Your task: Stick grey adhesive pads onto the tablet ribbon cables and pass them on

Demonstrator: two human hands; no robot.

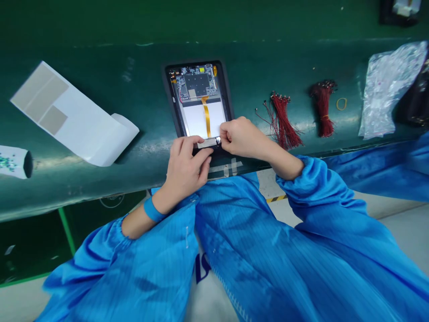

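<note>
Across the green bench [268, 58], the opened tablet [197, 96] lay flat, its circuit board [197, 82] toward the far end and an orange ribbon cable [207, 117] running down to the near edge, where both hands were. The left hand [186, 165] had its fingertips on a pale strip [208, 143] at that edge; whether they grasped it or only pressed it could not be told. At the strip's right end the right hand [246, 137] had its fingers curled inward, and whether thumb and forefinger were clenched on anything was hidden. Good handling seemed to call for a light left touch that kept the strip square to the tablet's edge, small right-hand movements and no pull on the ribbon cable; hard pressing might have slid the tablet. The hands themselves covered part of that edge, so the strip's lie was hard to judge.

Left of the tablet sprawled a label sheet [80, 116], one end curled up. Far to its right lay a crinkled plastic bag [390, 89]. Closer on that side, a splayed bundle of red wires [284, 120] had loose strands near the right arm, likeliest to catch; beyond it lay a tied bundle [323, 109], then a yellow rubber band [341, 104]
</note>
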